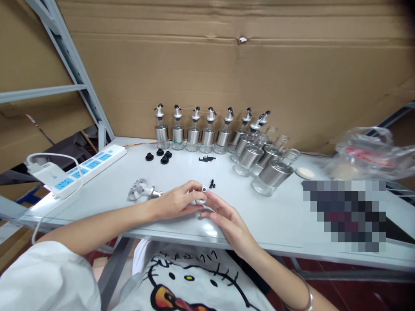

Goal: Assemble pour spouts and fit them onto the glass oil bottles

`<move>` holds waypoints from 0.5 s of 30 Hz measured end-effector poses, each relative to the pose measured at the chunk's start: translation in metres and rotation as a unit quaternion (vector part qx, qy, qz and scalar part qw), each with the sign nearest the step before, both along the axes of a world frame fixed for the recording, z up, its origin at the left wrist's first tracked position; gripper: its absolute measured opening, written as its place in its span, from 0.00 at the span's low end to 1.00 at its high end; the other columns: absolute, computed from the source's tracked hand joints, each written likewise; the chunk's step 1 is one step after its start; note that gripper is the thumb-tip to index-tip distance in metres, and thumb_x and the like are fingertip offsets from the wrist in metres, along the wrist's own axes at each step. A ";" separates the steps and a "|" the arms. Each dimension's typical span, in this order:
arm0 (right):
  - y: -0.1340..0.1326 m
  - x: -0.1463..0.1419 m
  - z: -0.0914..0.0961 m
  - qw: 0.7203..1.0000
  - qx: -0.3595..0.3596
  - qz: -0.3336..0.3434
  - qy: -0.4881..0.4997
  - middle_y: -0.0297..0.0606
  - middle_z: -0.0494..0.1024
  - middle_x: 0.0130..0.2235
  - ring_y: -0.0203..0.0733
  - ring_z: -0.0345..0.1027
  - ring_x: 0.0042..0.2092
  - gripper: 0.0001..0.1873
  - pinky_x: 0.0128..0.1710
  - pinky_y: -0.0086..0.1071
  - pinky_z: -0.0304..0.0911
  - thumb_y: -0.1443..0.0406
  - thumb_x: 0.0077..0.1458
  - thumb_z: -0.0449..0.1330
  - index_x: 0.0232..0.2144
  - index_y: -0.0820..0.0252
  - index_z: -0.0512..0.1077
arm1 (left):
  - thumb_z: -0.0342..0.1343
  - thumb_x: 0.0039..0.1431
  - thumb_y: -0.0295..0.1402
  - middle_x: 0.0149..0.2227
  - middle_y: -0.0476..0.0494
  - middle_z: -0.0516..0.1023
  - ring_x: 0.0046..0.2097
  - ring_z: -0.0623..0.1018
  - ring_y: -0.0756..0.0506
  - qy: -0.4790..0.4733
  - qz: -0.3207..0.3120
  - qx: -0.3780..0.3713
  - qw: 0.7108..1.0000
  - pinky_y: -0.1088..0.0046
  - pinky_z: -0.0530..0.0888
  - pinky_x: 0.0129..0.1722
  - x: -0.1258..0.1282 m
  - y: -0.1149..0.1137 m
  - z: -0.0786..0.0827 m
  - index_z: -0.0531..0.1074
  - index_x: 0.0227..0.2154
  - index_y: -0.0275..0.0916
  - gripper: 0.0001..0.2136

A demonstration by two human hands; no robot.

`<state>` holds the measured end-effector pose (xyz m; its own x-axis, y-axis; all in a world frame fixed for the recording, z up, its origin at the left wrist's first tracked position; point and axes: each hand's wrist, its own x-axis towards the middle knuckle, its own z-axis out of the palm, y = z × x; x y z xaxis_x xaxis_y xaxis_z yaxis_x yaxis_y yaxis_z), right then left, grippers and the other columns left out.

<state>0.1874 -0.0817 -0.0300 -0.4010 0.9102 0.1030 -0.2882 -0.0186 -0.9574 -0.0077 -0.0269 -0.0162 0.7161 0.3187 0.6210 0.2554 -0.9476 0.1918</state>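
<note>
Over the front of the table, my left hand (pixel 181 201) is closed around a small silver pour spout (pixel 200 201), fingers bent over it. A dark round opening or plug shows at the spout's upper end. My right hand (pixel 228 218) meets it from the other side, fingertips on the spout and thumb below; the fingers partly hide it. Several small black plugs (pixel 212 184) lie just beyond my hands. Left of them rest more silver spouts (pixel 140 190). Farther back are black stoppers (pixel 164 160) and a little pile of thin black levers (pixel 207 159).
Glass bottles with steel sleeves and fitted spouts (pixel 193 134) line the back by the cardboard wall (pixel 207 69). Several spoutless bottles (pixel 272 172) stand right of centre. A white power strip (pixel 90 166) with a cable lies left; a clear plastic bag (pixel 366 155) sits right.
</note>
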 end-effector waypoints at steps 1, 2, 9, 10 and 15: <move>0.000 -0.001 0.000 1.000 0.000 0.000 -0.002 0.37 0.71 0.56 0.45 0.68 0.49 0.24 0.51 0.45 0.64 0.58 0.53 0.63 0.53 0.47 0.69 | 0.49 0.65 0.33 0.42 0.43 0.65 0.42 0.74 0.49 -0.006 -0.012 0.009 1.000 0.74 0.77 0.39 0.000 0.000 0.000 0.58 0.47 0.42 0.10; 0.000 -0.002 0.001 1.000 0.002 -0.001 -0.005 0.38 0.73 0.54 0.45 0.69 0.48 0.23 0.51 0.45 0.64 0.57 0.53 0.62 0.53 0.47 0.69 | 0.49 0.65 0.33 0.41 0.44 0.66 0.41 0.74 0.49 -0.014 -0.022 0.013 1.000 0.75 0.77 0.37 -0.001 0.000 0.000 0.58 0.48 0.42 0.11; -0.002 -0.004 -0.001 0.998 0.053 -0.040 -0.014 0.41 0.71 0.54 0.47 0.67 0.52 0.19 0.46 0.42 0.69 0.56 0.57 0.58 0.50 0.50 0.68 | 0.50 0.64 0.36 0.37 0.47 0.66 0.37 0.73 0.51 -0.051 0.028 0.070 0.996 0.75 0.76 0.34 -0.002 0.001 0.001 0.63 0.45 0.42 0.09; -0.002 -0.003 -0.002 0.998 0.057 -0.035 -0.015 0.41 0.71 0.55 0.47 0.66 0.54 0.18 0.47 0.42 0.68 0.57 0.58 0.57 0.51 0.50 0.68 | 0.50 0.64 0.36 0.37 0.47 0.65 0.37 0.72 0.51 -0.049 0.034 0.079 0.995 0.75 0.75 0.34 -0.003 0.001 0.001 0.63 0.46 0.42 0.09; 0.000 -0.001 -0.006 0.998 0.060 -0.009 -0.020 0.36 0.71 0.56 0.45 0.67 0.54 0.19 0.50 0.42 0.67 0.58 0.59 0.57 0.53 0.45 0.69 | 0.50 0.64 0.37 0.36 0.47 0.67 0.36 0.73 0.51 -0.030 0.030 0.071 0.997 0.77 0.74 0.34 -0.003 0.001 0.004 0.66 0.46 0.41 0.10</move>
<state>0.1868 -0.0813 -0.0356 -0.3906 0.8995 0.1959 -0.2482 0.1020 -0.9633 -0.0110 -0.0263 -0.0117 0.6582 0.2662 0.7042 0.3052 -0.9494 0.0736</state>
